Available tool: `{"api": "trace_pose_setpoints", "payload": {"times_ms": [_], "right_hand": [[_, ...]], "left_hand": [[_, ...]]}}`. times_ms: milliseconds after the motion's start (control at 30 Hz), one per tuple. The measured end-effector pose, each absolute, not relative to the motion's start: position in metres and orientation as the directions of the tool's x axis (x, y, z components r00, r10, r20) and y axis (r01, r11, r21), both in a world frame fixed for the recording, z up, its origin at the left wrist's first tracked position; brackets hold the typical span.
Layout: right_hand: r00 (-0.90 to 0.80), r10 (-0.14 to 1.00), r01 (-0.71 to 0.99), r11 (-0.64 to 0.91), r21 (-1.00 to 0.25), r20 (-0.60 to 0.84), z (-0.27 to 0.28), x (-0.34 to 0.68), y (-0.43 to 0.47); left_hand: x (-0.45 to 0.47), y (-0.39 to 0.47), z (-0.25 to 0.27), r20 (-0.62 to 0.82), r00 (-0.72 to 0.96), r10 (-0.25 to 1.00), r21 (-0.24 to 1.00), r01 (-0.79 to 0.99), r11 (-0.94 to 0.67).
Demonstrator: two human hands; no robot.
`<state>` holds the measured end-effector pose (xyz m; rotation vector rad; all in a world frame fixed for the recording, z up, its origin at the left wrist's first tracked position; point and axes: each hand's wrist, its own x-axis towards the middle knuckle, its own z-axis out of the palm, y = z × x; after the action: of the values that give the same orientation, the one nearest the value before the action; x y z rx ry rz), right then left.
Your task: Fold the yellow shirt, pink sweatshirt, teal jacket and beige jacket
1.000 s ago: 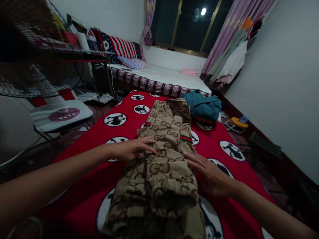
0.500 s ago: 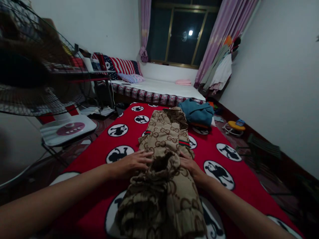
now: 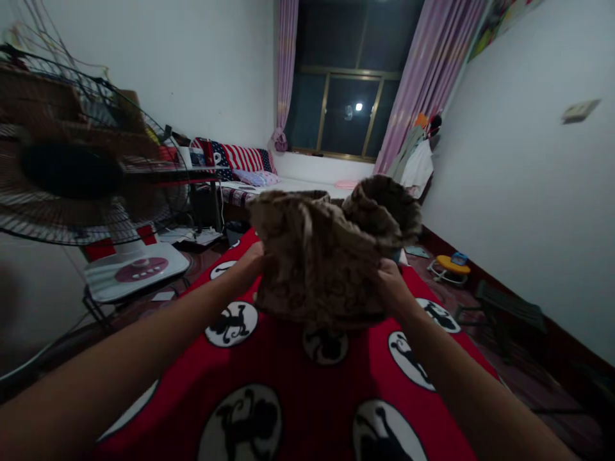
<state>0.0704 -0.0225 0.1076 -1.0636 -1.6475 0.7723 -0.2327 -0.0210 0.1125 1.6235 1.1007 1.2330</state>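
Observation:
A tan-brown garment with a darker repeated letter print is held up, bunched and folded, above the red blanket. My left hand grips its left side, with the fingertips hidden behind the cloth. On the opposite side my right hand is closed on the garment's edge, thumb in front. A rolled, open-ended part of the cloth stands up at the top right. Motion blurs the print, and I cannot tell what kind of garment it is.
At the left stand a fan and a white-topped chair. Beyond the blanket is a bed under a window. A yellow stool and a dark folding stool are on the right.
The garment lay stretched along the blanket with my hands resting on its sides; now both hands grip it, lifted and gathered. It hides the folded teal clothing behind. The view has tilted up.

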Motion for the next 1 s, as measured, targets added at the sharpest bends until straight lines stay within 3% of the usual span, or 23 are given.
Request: {"api": "trace_pose_setpoints", "payload": {"times_ms": [133,267,367,500,600,767,900,1000], "right_hand": [[0.19,0.951,0.295,0.183,-0.938,0.245,0.092,0.072,0.015],[0.286,0.923,0.333,0.157,-0.93,0.258,0.037,0.084,0.01],[0.254,0.916,0.3,0.232,-0.925,0.311,0.013,0.088,-0.009],[0.245,0.928,0.189,0.239,-0.953,0.281,0.022,0.086,-0.048],[0.239,0.951,0.183,0.153,-0.971,0.195,0.028,0.089,-0.089],[0.021,1.0,0.257,-0.004,-0.966,0.002,0.018,0.105,-0.119],[0.178,0.968,0.368,0.103,-0.924,0.179,0.031,0.104,-0.067],[0.184,0.914,0.419,0.259,-0.87,0.361,0.044,0.089,-0.028]], "left_hand": [[-0.209,0.011,0.104,0.071,0.152,0.986,0.992,0.092,-0.085],[-0.199,0.007,0.063,-0.029,0.018,0.999,0.999,0.04,0.028],[-0.202,-0.007,0.048,0.108,-0.111,0.988,0.983,0.161,-0.089],[-0.212,-0.034,0.057,0.251,-0.046,0.967,0.923,0.313,-0.225],[-0.224,-0.06,0.06,0.132,0.065,0.989,0.922,0.359,-0.146],[-0.23,-0.074,0.059,-0.093,0.181,0.979,0.955,0.295,0.036],[-0.21,-0.036,0.077,-0.155,0.047,0.987,0.968,0.204,0.143],[-0.189,0.0,0.087,0.025,-0.028,0.999,0.966,0.259,-0.017]]}}
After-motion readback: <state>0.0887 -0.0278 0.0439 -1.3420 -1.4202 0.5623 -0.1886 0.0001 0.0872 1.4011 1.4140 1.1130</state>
